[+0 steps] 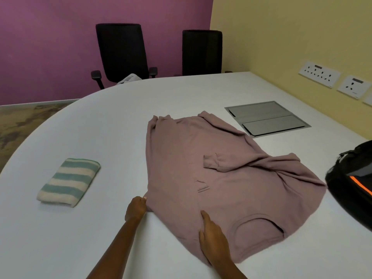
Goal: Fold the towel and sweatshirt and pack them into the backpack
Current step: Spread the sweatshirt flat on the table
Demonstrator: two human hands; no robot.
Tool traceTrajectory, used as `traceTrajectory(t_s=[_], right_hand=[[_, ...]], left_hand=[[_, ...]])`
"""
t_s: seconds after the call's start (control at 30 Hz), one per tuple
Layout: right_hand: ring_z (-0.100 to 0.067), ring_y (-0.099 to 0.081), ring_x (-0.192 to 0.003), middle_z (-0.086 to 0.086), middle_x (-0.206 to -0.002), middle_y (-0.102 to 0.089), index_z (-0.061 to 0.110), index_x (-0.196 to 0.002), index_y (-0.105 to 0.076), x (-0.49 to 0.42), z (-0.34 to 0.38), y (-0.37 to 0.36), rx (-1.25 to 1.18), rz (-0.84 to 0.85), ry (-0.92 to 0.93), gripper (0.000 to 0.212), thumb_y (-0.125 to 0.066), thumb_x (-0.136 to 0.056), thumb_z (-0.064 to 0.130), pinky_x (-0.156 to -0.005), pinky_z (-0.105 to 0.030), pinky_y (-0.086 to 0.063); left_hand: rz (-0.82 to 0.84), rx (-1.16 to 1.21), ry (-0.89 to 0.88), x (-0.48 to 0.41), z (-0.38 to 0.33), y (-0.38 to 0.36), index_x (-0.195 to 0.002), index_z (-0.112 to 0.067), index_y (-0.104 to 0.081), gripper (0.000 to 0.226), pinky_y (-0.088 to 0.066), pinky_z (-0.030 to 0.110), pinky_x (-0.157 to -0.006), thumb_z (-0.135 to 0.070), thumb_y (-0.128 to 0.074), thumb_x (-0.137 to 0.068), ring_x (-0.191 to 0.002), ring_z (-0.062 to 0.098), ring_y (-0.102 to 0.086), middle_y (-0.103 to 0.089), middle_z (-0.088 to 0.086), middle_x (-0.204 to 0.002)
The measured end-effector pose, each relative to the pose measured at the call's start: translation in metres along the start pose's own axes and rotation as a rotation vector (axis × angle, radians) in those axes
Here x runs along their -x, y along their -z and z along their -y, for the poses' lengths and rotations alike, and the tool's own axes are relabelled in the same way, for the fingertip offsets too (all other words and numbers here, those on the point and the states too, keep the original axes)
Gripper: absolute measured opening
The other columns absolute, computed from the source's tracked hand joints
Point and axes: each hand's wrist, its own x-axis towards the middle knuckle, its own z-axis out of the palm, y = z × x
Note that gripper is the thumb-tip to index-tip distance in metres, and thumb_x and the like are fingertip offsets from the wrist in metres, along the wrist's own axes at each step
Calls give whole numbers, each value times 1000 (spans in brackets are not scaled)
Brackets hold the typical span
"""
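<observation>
Sweatshirt (211, 178) cloth was under both hands: the left hand (135, 208) pinched its side edge, probably to lift that side for a fold, while the right hand (213, 238) lay flat with straight fingers on it, I think to stop sliding. It lay spread on the worktop (100, 127), one sleeve (213, 163) folded across. The folded towel (69, 182) lay to the left, the backpack (352, 184) at the right edge.

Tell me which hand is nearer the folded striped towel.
Left. The left hand pinches the edge of the sweatshirt on the side facing the towel. The right hand rests flat on the sweatshirt, farther from the towel.
</observation>
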Motion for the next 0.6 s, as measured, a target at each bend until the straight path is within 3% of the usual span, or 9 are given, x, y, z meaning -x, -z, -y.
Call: traceTrajectory(t_s=[0.07,0.1,0.17,0.23,0.27,0.37,0.43,0.53,0.6], right_hand=[[-18,-52,-86,1,-92,-62,27,-126,-41,1,-1,-4,128,-146,112,81,-79,-54,30,-54,-29,-50],[-19,-49,-94,0,-99,-63,30,-121,-44,4,-2,-6,166,-169,162,70,-72,-57,34,-56,-34,-53],[-21,-51,-107,0,-111,-65,36,-118,-45,7,-6,-9,205,-122,227,35,-40,-83,41,-66,-45,-55],[-19,-63,-101,4,-108,-71,41,-117,-44,10,-4,-14,208,-28,269,42,-7,-96,45,-66,-42,-55],[-17,-67,-95,5,-107,-71,42,-116,-43,12,1,-17,195,11,265,48,-1,-95,48,-66,-37,-55],[-15,-71,-84,8,-104,-72,42,-115,-48,15,26,-23,221,121,276,57,2,-91,56,-63,-27,-54],[-14,-71,-78,10,-99,-73,44,-107,-61,16,44,-29,260,159,292,68,3,-89,60,-57,-24,-54],[-11,-68,-72,9,-95,-73,42,-98,-69,15,59,-31,265,171,309,73,1,-89,61,-54,-19,-52],[-16,-67,-77,5,-100,-71,36,-102,-68,10,59,-22,194,167,346,61,-13,-90,60,-59,-22,-53]], left_hand=[[6,-12,-16,-2,4,4,-93,15,-58,42,-43,42,-88,-21,-36,-100,-106,42,-56,-60,32,-111],[8,-17,-11,-3,7,7,-91,13,-58,42,-43,42,-88,-21,-37,-100,-105,42,-57,-61,31,-110],[-4,-29,9,-6,13,17,-99,14,-60,41,-43,42,-89,-21,-38,-100,-106,41,-57,-61,30,-111],[-38,-36,50,-7,19,29,-106,10,-60,39,-43,41,-90,-23,-39,-99,-107,40,-56,-61,27,-114],[-66,-36,76,-8,22,35,-108,8,-60,39,-43,41,-91,-24,-39,-99,-108,40,-56,-61,26,-115],[-188,-29,144,-3,25,48,-114,4,-55,35,-42,43,-92,-23,-38,-99,-111,40,-55,-58,25,-119],[-303,-68,118,9,20,50,-118,3,-49,30,-42,45,-93,-17,-41,-97,-110,42,-55,-53,25,-122],[-394,-255,-124,22,20,31,-122,5,-50,38,-44,52,-93,-9,-55,-88,-109,47,-55,-50,31,-126],[-292,-371,-319,35,16,4,-114,9,-58,38,-51,57,-85,-10,-62,-81,-103,49,-60,-57,34,-117]])
